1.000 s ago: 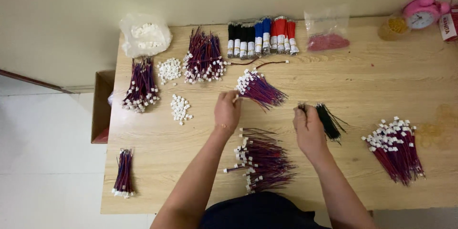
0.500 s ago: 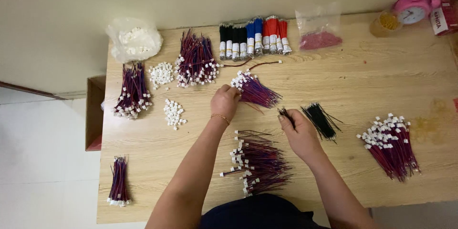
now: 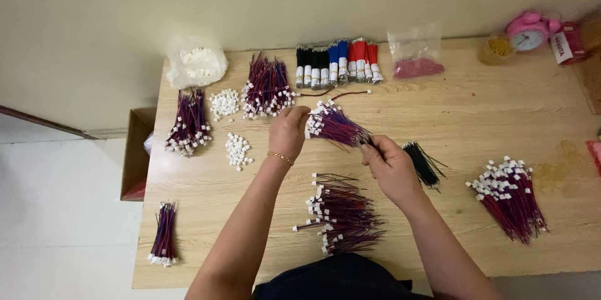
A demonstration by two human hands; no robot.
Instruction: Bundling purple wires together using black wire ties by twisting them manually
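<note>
Both hands are up over the middle of the bench [image 3: 501, 118], sharing one bundle [image 3: 335, 126] of red and purple wires with white plugs. The left hand [image 3: 289, 132] has its grip closed round the plug end, fingers curled over the white tips. The right hand [image 3: 391, 165] pinches the bare tail end tight between thumb and fingers, so the bundle spans the gap between them, raised just off the wood.

Just beside the right hand lies a black tie bunch [image 3: 422, 163]. Nearer the person's body sits a loose heap [image 3: 341, 215] of the same wires. Far to the right is another pile [image 3: 510, 197], and on the left two more, one [image 3: 188, 122] by the edge and one [image 3: 266, 86] further back. Loose white plugs [image 3: 236, 150] sit near the left wrist. Tape rolls [image 3: 338, 63] line the wall, with a pink clock [image 3: 529, 31] in the corner.
</note>
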